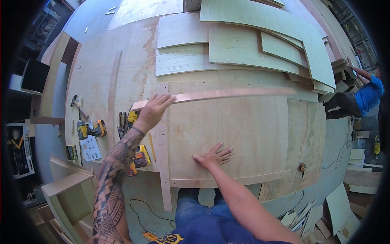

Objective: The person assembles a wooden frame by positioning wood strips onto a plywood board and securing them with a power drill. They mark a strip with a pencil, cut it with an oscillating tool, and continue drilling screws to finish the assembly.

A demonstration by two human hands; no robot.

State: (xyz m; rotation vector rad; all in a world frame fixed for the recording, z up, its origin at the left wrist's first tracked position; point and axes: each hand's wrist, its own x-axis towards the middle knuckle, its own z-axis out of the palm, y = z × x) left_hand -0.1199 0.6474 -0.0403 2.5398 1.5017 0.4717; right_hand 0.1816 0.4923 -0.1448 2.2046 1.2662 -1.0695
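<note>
My left hand (153, 112) grips the left end of a long thin wood strip (219, 95) near the far edge of a plywood panel (227, 126). The strip's right end is smeared by motion. Flat on the panel lies my right hand (214, 157), fingers spread, holding nothing. One wood strip (163, 150) runs along the panel's left edge and juts past the near side. Another strip (231, 179) lies along the near edge. Just left of my left hand is a yellow power tool (132, 117), partly hidden by it.
Left on the table are a hammer (81, 110), a yellow drill (83, 130), pliers (122, 121), another power tool (142, 156) and a pencil (152, 147). Plywood sheets (239, 44) are stacked at the back. A person in a blue shirt (369, 95) stands right. Offcuts (315, 217) litter the floor.
</note>
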